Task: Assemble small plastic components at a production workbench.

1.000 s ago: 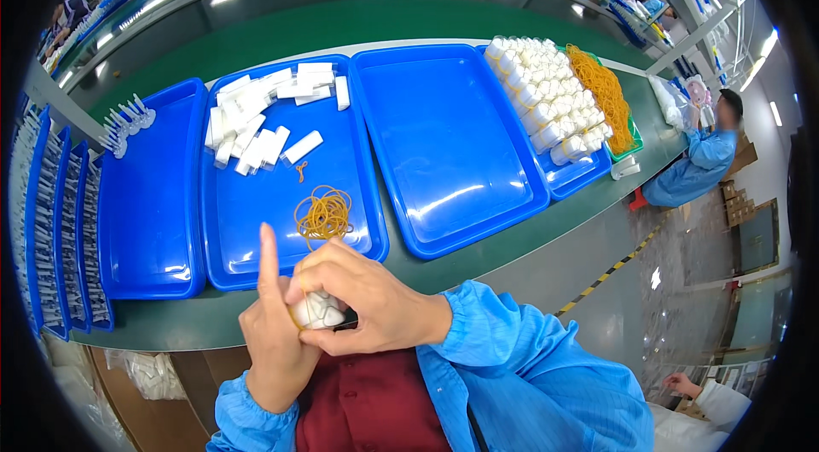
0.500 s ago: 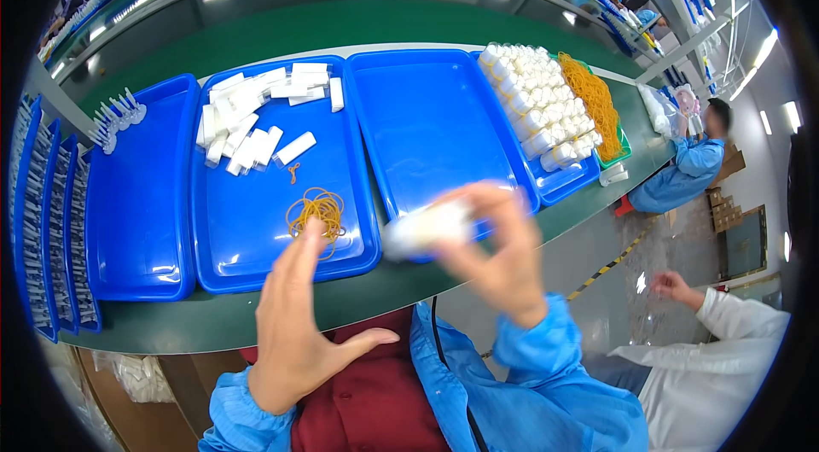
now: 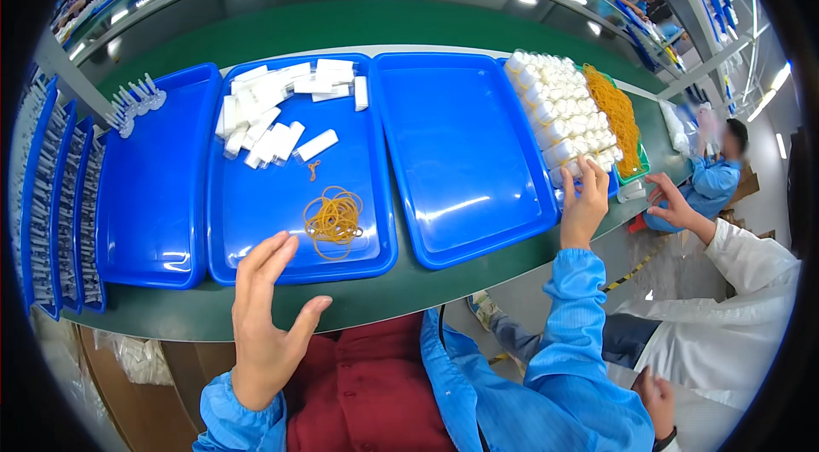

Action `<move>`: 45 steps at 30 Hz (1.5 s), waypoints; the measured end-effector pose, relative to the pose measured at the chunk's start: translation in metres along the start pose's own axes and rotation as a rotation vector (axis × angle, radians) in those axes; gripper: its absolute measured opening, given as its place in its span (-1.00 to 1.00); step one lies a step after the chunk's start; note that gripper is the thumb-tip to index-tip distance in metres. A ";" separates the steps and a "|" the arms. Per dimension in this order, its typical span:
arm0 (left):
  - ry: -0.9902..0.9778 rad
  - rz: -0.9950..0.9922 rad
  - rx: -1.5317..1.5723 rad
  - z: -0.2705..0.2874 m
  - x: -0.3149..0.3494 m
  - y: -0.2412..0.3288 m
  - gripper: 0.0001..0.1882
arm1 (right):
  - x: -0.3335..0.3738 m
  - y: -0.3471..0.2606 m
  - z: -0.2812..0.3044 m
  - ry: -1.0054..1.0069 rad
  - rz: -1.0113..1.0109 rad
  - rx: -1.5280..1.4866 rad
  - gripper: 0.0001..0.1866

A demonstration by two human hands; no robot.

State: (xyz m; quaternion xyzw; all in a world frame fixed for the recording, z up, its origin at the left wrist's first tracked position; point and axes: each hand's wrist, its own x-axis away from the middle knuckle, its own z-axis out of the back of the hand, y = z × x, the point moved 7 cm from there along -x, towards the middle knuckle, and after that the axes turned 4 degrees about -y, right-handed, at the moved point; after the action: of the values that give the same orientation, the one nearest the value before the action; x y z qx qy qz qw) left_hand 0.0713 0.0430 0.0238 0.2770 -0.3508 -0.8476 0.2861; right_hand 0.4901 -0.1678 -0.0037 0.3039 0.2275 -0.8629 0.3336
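Observation:
My left hand [image 3: 269, 315] hovers, empty, at the table's front edge, thumb spread wide from the fingers. Ahead of it, a loose heap of yellow-brown rubber bands [image 3: 334, 221] lies in a blue tray [image 3: 256, 234]. White rectangular pieces [image 3: 317, 145] are piled at the back of that tray. My right hand [image 3: 587, 204] is at the near end of a stack of white bundles [image 3: 563, 102], its fingers bent about a white bundle [image 3: 559, 177] that they partly hide. The stacked bundles have clear ends and stand in rows in a blue tray.
A bare blue tray [image 3: 461, 153] lies between both work trays. Farther right, a green tray [image 3: 644, 163] holds many rubber bands. At left are another blue tray [image 3: 149, 221] with white nozzle-like parts and several upright stacked trays [image 3: 64, 213]. A white-sleeved person's hand [image 3: 674, 203] is close on my right.
My right hand has carried the white bundle rightward from over the bare tray to the stack. My left hand has drawn slightly back. The white-sleeved person's hand has come nearer the table.

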 end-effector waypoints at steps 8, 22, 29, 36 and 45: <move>0.052 0.036 -0.041 0.019 0.004 -0.015 -0.38 | -0.002 -0.005 0.015 -0.034 0.127 0.262 -0.70; 0.219 -0.107 -0.295 0.084 -0.029 -0.051 -0.62 | 0.015 -0.363 -0.093 -0.472 1.199 -0.267 -0.57; 0.205 -0.157 -0.805 0.147 -0.124 -0.162 -0.76 | 0.004 -0.360 -0.074 -0.786 0.782 -0.676 -0.42; 0.169 -0.055 -1.200 0.141 -0.220 -0.223 -0.86 | 0.019 -0.324 -0.043 -0.782 0.402 -0.978 -0.63; 0.203 -0.292 -0.827 0.140 -0.140 -0.121 -0.72 | 0.031 -0.292 -0.057 -0.893 -0.092 -1.497 -0.60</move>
State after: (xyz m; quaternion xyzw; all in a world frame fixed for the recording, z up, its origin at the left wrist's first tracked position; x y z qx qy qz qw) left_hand 0.0376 0.2707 0.0545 0.2677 0.0901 -0.9166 0.2831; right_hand 0.2840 0.0496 -0.0102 -0.3713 0.5946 -0.5377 0.4685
